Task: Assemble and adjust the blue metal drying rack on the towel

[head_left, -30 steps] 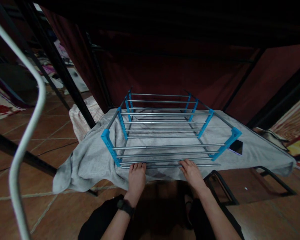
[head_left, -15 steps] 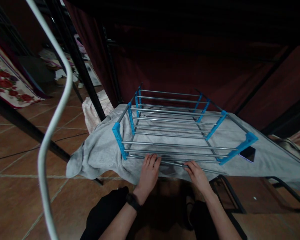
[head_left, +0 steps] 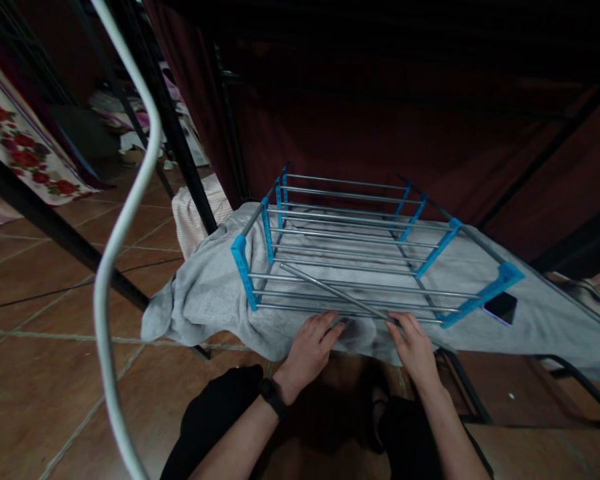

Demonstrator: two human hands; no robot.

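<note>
A shoe rack (head_left: 375,288) of grey metal tubes and blue plastic side brackets (head_left: 244,272) lies on a grey blanket (head_left: 200,293). One loose metal tube (head_left: 325,285) slants over its front bars, with its far end up and to the left. My right hand (head_left: 414,343) is closed around this tube at the rack's front edge. My left hand (head_left: 314,345) is just in front of the front bars, over the blanket edge. Its thumb is apart from the fingers, and the tube passes above it. The undersides of the left fingers are hidden.
A phone (head_left: 501,308) lies on the blanket beside the rack's right end. A bent white pole (head_left: 111,267) crosses the left side. Black bed-frame bars (head_left: 180,127) and a dark red curtain (head_left: 330,133) stand behind. A black metal frame (head_left: 463,387) is at lower right.
The loose tube's left end has swung up and away, from beside the front bars to a slant across them. My left hand no longer grips it; my right hand still does. The view has shifted slightly.
</note>
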